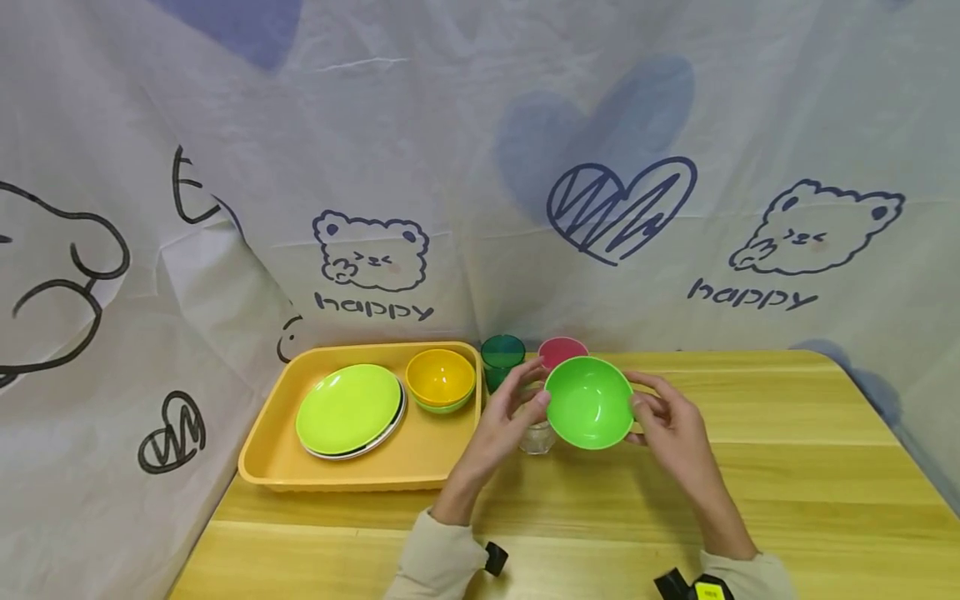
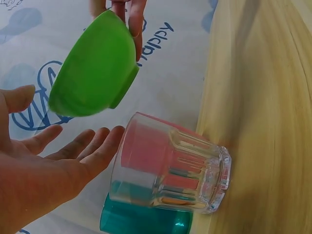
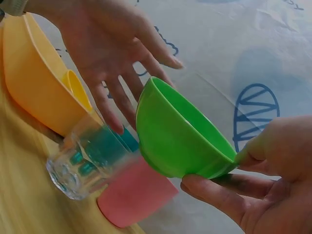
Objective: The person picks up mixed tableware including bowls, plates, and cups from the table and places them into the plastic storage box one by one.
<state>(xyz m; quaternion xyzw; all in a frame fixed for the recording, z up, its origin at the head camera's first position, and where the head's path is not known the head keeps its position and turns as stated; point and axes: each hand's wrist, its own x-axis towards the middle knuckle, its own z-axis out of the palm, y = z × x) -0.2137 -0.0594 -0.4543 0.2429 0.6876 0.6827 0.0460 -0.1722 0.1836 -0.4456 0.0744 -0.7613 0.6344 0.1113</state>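
Note:
A green bowl (image 1: 590,403) is held up above the table, tilted so its inside faces the head view. My right hand (image 1: 673,427) pinches its right side, thumb at the rim and fingers under the base, as the right wrist view shows on the bowl (image 3: 180,136). On the other side my left hand (image 2: 44,170) has its fingers spread and apart from the bowl. Behind the left hand (image 1: 504,421) stands a clear glass (image 1: 537,438), partly hidden. A pink cup (image 1: 562,350) and a teal cup (image 1: 502,352) stand farther back.
Left on the wooden table (image 1: 795,467) sits a yellow tray (image 1: 270,450). It holds stacked plates (image 1: 348,408), the top one lime green, and a yellow bowl (image 1: 441,377) nested in a green one. A printed cloth (image 1: 480,167) hangs behind the table.

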